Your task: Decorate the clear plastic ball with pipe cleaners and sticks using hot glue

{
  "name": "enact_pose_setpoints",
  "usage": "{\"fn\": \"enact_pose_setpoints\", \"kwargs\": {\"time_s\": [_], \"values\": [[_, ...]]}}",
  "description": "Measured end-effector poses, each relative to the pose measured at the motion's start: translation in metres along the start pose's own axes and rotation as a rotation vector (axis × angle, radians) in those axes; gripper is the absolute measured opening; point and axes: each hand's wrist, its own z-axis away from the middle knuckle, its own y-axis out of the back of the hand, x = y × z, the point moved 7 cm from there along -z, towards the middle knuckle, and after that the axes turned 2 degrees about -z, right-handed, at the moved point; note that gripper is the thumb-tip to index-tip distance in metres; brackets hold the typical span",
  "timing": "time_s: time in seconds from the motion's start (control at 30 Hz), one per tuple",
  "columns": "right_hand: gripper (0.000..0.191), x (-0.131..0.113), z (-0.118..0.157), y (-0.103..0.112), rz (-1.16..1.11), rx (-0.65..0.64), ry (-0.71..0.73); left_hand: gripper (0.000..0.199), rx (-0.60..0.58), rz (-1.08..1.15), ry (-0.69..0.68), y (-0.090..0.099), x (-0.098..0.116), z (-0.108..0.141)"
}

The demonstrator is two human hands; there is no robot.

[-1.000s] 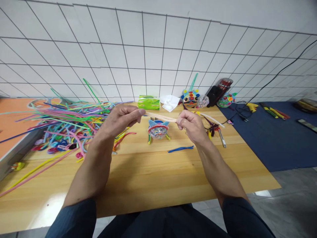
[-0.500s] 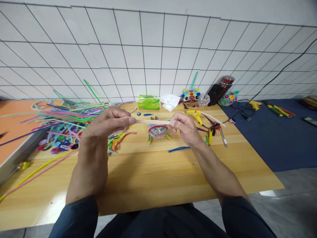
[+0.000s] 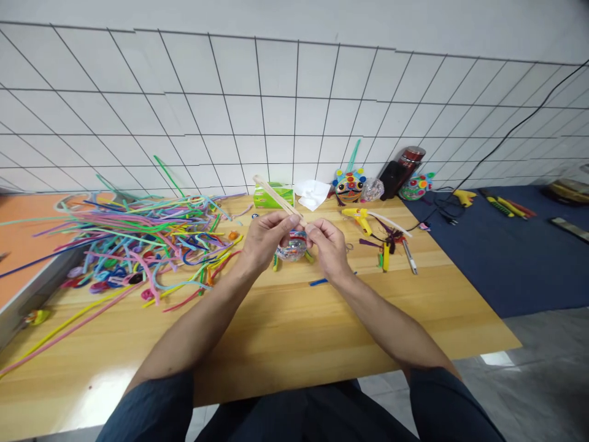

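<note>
My left hand [image 3: 267,240] and my right hand [image 3: 330,247] meet near the middle of the table, both closed in a pinch. Between their fingertips is a pale beige strip [image 3: 276,197], which looks like thin wooden sticks and slants up and left past my left hand. Its lower end is at my right fingertips. Beneath my hands sits a clear, rounded craft piece [image 3: 291,252] with a red and blue rim, partly hidden. Yellow-green plier handles [image 3: 310,256] poke out beside it. A short blue pipe cleaner [image 3: 318,282] lies below my right hand.
A heap of coloured pipe cleaners [image 3: 151,227] covers the left side. Along the wall stand a green tissue pack [image 3: 262,197], a decorated animal-face craft [image 3: 348,187] and a dark red flask [image 3: 411,158]. A yellow glue gun [image 3: 359,216] and a pen [image 3: 409,256] lie right.
My hands have come together from either end of the strip. It was level between them and now slants up to the left, and the view has shifted slightly.
</note>
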Motion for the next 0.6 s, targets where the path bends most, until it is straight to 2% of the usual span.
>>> {"fn": "enact_pose_setpoints", "kwargs": {"time_s": [0.2,0.3,0.4,0.53,0.6], "values": [[0.033,0.002,-0.005,-0.004,0.043,-0.067,0.008,0.048,-0.027,-0.075,-0.003,0.004,-0.003,-0.015],[0.039,0.008,-0.012,0.011,0.077,-0.083,-0.009,0.047,-0.025,-0.081,-0.001,0.007,0.001,-0.027],[0.047,0.019,-0.02,0.057,0.319,-0.04,-0.026,0.044,-0.033,-0.103,-0.049,0.014,0.013,-0.039],[0.041,0.035,-0.028,0.155,0.909,0.212,-0.072,0.04,-0.009,-0.137,-0.098,0.032,0.023,-0.057],[0.044,0.039,-0.034,0.19,1.207,0.306,-0.069,0.038,0.016,-0.137,-0.111,0.04,0.023,-0.065]]}}
